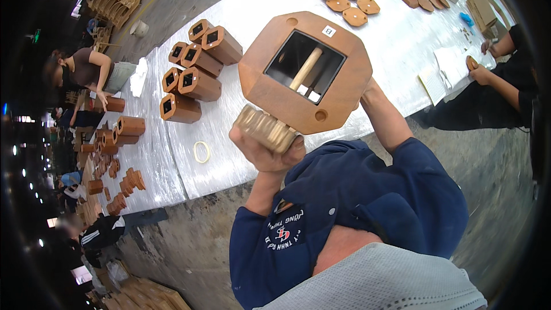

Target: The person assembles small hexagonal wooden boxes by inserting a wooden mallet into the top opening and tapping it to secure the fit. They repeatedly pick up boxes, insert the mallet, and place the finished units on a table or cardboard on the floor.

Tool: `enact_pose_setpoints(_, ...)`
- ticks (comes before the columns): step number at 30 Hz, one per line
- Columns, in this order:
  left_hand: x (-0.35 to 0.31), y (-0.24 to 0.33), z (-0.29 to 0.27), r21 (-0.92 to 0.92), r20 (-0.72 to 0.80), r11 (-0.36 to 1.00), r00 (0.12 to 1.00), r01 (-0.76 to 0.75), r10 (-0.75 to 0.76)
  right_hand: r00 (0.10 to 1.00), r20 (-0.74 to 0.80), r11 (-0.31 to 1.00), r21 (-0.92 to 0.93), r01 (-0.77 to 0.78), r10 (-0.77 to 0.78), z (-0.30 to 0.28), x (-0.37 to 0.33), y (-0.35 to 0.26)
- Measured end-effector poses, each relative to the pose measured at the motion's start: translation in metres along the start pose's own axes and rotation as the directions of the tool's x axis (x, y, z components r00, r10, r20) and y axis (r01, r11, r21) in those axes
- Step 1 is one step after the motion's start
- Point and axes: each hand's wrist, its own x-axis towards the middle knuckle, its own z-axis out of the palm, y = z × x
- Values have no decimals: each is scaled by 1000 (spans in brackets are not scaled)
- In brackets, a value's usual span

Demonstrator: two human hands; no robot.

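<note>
Close in front of me is an octagonal brown wooden box (261, 49), tilted so that its dark square opening faces up. Two round recesses and a small white label mark its top face. My right hand (365, 95) holds the box at its right edge, its fingers mostly hidden behind it. My left hand (261, 152) is closed round a thick, ridged tan piece (267, 130) below the box's lower left edge, its exact kind blurred. A pale wooden rod (306, 70) shows through the opening, roughly in line with that piece; I cannot tell whether they join.
Several similar boxes (198, 84) stand left on the plastic-covered table (229, 163), near a pale ring (201, 152). Octagonal wooden plates (356, 17) lie at the far side. A co-worker (488, 89) handles a small brown piece at right; another person (89, 69) works at left.
</note>
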Motion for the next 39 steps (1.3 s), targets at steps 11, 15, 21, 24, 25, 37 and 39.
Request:
enact_pose_setpoints(11,29,49,31,34,77,999,996,42,-45,986,-118,992,48,-113,118,-13,-22,-38)
enact_pose_setpoints(15,34,54,24,0,41,1000,999,-1,1,961,-247,986,142,-88,122,-7,-36,-34)
enact_pose_setpoints(21,35,48,-86,18,-231,991,965,131,-123,938,-334,980,197,-32,98,-29,-48,-53)
enact_pose_setpoints(24,51,32,-95,-37,-383,983,906,180,-180,924,-375,983,182,-5,74,-27,-43,-55)
enact_pose_setpoints(25,56,29,-92,-112,-374,977,903,179,-209,921,-384,985,175,5,64,-23,-38,-54)
enact_pose_setpoints(37,70,-14,-127,-332,-222,908,915,255,-337,918,-396,993,117,22,26,17,-8,-40)
enact_pose_setpoints(39,68,-17,-124,-370,-219,890,906,265,-361,923,-385,995,98,25,15,22,-5,-39)
